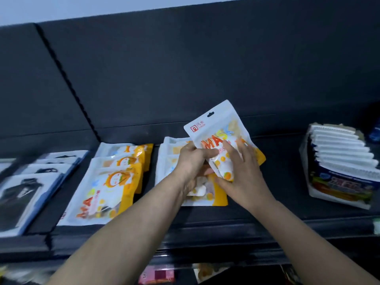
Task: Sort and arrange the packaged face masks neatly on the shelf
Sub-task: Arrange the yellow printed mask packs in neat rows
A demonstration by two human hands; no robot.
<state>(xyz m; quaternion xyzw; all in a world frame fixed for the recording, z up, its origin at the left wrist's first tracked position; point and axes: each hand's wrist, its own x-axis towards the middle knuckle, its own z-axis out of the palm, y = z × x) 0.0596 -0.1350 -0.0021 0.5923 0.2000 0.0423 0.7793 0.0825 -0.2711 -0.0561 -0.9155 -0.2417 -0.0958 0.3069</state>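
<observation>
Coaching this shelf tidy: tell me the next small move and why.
Probably lay the raised MASK pack flat on the matching orange-and-white stack below it; the left hand pinches its edge, the right hand holds its lower end, and it tilts above that stack.

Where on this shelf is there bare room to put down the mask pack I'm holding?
The widest bare shelf lies between the middle orange pile and the box of packs at right. A narrow strip runs along the front edge. The gap beside the left orange pile is slim; the black packs crowd the left end.
</observation>
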